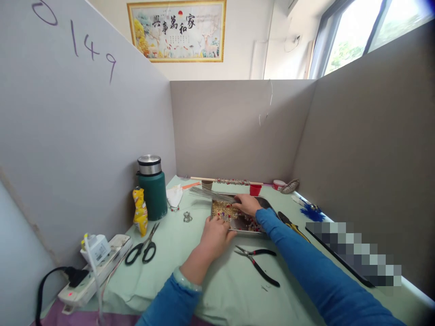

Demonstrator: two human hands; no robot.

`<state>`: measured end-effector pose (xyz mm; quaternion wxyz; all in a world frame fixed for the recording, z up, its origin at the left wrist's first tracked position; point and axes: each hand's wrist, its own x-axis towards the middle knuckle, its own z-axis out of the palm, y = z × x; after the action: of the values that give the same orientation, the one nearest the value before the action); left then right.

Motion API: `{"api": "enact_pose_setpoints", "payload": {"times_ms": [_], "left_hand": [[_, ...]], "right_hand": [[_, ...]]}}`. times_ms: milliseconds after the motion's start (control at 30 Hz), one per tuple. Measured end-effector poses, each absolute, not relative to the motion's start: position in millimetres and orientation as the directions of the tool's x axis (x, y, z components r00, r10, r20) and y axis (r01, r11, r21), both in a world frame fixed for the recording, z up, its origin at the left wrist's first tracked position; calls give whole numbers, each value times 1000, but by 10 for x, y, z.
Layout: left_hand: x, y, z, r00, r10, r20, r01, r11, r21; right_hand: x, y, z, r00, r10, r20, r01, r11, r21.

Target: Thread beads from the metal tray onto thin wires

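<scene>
A shallow metal tray [249, 233] lies on the cloth in front of me, with gold beads [220, 209] on its left and red beads [252, 225] on its right. My left hand [217, 235] grips the near left corner, fingers over the rim and thumb outside. Over the far part of the tray, the fingers of my right hand [248, 204] are closed around one end of a bundle of thin metal wires [209, 194]. The wires stick out leftward past the tray. Its fingertips are partly hidden. Open pliers [251, 256] lie just before the tray.
Scissors [146, 249], a green flask [152, 192], a yellow packet [140, 210] and a power strip [98, 267] stand or lie at left. A beaded stick [231, 181] rests across cups behind the tray. Yellow-handled pliers [292, 226] and a dark flat device [340, 256] lie right.
</scene>
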<state>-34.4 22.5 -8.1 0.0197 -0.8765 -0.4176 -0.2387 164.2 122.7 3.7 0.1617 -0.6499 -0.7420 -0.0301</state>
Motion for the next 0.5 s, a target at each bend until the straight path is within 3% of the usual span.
{"api": "enact_pose_setpoints", "payload": {"times_ms": [500], "left_hand": [[-354,239,-96,543,713,443,743,-654,143]], "right_hand": [[1736,1328,-22,-48,908,416,897,222,-382]]}}
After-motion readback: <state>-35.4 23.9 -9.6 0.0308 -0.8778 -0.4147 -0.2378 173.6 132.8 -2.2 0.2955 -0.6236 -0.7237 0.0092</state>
